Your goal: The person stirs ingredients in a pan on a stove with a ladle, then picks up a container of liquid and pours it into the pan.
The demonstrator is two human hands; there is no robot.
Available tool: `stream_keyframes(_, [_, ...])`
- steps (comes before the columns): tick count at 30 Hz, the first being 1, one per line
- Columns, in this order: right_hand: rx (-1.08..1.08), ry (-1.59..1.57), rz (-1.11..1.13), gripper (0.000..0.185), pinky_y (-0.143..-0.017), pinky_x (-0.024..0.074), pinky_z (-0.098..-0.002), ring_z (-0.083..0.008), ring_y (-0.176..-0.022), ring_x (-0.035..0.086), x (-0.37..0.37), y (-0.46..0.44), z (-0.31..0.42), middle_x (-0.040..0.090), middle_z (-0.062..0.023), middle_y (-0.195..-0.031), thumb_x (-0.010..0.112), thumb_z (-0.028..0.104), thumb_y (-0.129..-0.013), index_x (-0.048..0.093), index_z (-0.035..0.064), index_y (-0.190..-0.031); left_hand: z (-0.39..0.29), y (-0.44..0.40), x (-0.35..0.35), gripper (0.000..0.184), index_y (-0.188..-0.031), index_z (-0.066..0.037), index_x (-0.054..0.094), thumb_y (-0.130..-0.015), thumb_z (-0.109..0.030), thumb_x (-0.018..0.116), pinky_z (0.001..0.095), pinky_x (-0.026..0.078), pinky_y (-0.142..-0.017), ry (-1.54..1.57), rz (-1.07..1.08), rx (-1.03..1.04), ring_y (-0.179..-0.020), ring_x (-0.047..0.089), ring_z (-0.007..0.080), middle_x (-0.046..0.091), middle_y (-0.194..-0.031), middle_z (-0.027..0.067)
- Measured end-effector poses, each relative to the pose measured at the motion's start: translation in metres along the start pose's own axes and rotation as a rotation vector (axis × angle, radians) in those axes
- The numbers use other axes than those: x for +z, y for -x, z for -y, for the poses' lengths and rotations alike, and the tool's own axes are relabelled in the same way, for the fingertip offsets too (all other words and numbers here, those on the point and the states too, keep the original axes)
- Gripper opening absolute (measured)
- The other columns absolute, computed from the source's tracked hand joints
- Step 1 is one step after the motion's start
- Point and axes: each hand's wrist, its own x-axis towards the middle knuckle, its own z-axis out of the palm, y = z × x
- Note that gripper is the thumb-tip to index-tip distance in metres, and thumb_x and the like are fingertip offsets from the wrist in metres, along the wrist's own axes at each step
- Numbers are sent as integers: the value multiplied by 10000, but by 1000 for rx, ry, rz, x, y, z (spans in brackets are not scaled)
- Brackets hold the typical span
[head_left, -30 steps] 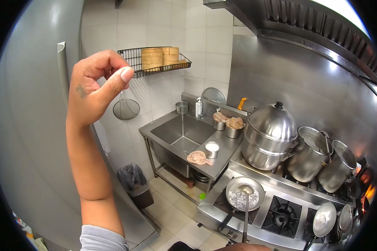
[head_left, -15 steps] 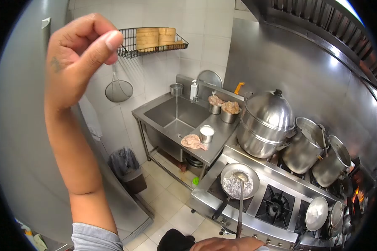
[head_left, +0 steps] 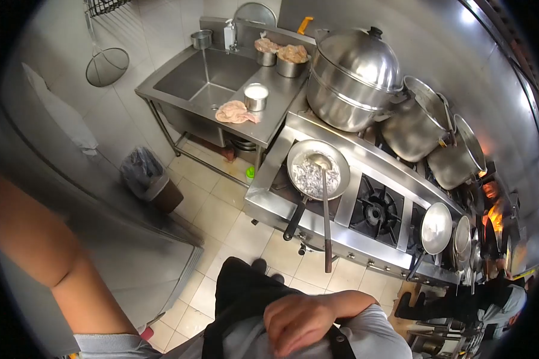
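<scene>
My left forearm reaches up along the left edge, and the left hand itself is out of the frame. Near the bottom centre, my right hand (head_left: pixel 299 320) is held before the apron, its fingers curled; whether anything is inside cannot be made out. Beyond it a pan (head_left: pixel 318 169) with pale, bubbling contents sits on the stove's left burner. A ladle (head_left: pixel 325 209) rests in this pan, its handle pointing down and untouched by the hand.
A large lidded steamer (head_left: pixel 356 84) and two tall pots stand behind the burners. The sink (head_left: pixel 179 75) holds running water; raw meat (head_left: pixel 235 112) lies beside a metal cup. A bin (head_left: pixel 153 179) stands left. Flames (head_left: pixel 495 216) and another person (head_left: pixel 503 305) are at right.
The view has tilted down and turned right. My left hand has left the frame, while my right hand has come into full view, off the ladle handle it was near.
</scene>
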Motion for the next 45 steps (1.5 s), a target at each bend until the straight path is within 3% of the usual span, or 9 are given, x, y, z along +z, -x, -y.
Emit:
stream_keyframes(2, [140, 77, -108, 252, -726, 484, -403, -309, -855, 611, -11, 14, 2, 645, -131, -950, 763, 131, -823, 669, 7, -1021, 3, -1, 8, 307, -855, 39, 650, -979, -188, 486, 388, 543, -488, 21, -11, 6, -459, 559, 259, 624, -664, 169])
stream_keyframes(8, [846, 1249, -804, 296, -760, 500, -385, -310, -868, 616, -39, 104, -26, 640, -133, -940, 810, 150, -726, 670, 67, -974, 14, 3, 25, 310, -854, 39, 649, -980, -190, 481, 390, 542, -489, 75, -20, 5, -461, 559, 261, 623, -664, 171])
stream_keyframes(10, [1002, 1248, -1031, 316, -803, 486, -410, -337, -915, 601, -48, 129, -30, 617, -155, -937, 793, 135, -735, 637, 8, -979, 14, 2, 27, 311, -854, 39, 649, -980, -190, 480, 390, 542, -489, 88, -24, 4, -461, 559, 261, 623, -664, 171])
stream_keyframes(18, [1339, 1278, -1110, 673, -886, 486, -385, -337, -984, 611, -62, 243, -73, 611, -205, -1018, 786, 236, -778, 436, -42, -1281, 17, 3, 23, 315, -853, 39, 648, -980, -192, 474, 392, 541, -490, 119, -29, -9, -463, 559, 263, 621, -664, 174])
stream_keyframes(21, [1390, 985, -1221, 693, -842, 497, -411, -338, -984, 618, -62, 259, -83, 601, -236, -1064, 776, 231, -785, 408, -45, -1303, 20, 3, 21, 316, -853, 38, 647, -980, -192, 472, 393, 541, -491, 128, -28, -9, -464, 559, 264, 620, -664, 175])
stream_keyframes(24, [1421, 901, -1224, 643, -767, 514, -368, -284, -834, 651, -62, 257, -87, 631, -167, -907, 742, 207, -817, 401, -36, -1306, 19, 7, 21, 318, -852, 38, 647, -980, -193, 470, 394, 540, -491, 141, -34, -20, -465, 559, 264, 620, -664, 175])
stream_keyframes(30, [1242, 567, -1514, 472, -440, 438, -241, -91, -539, 536, -69, 273, -101, 616, -66, -779, 651, 135, -889, 433, -12, -1281, 14, 21, 22, 321, -851, 38, 646, -980, -194, 466, 395, 540, -492, 170, -52, -61, -466, 560, 266, 619, -664, 177])
stream_keyframes(33, [1173, 584, -1557, 422, -386, 395, -241, -68, -470, 474, -64, 256, -92, 595, -40, -710, 653, 141, -890, 478, -24, -1236, 14, 25, 22, 323, -851, 38, 645, -980, -195, 464, 396, 539, -492, 180, -59, -75, -467, 560, 266, 618, -664, 178])
stream_keyframes(45, [941, 377, -1566, 462, -405, 354, -214, -67, -466, 475, -66, 224, -48, 579, -28, -684, 652, 119, -902, 470, -72, -1281, 10, 31, 27, 329, -849, 38, 644, -980, -198, 455, 399, 538, -494, 241, -87, -125, -470, 560, 269, 616, -664, 182])
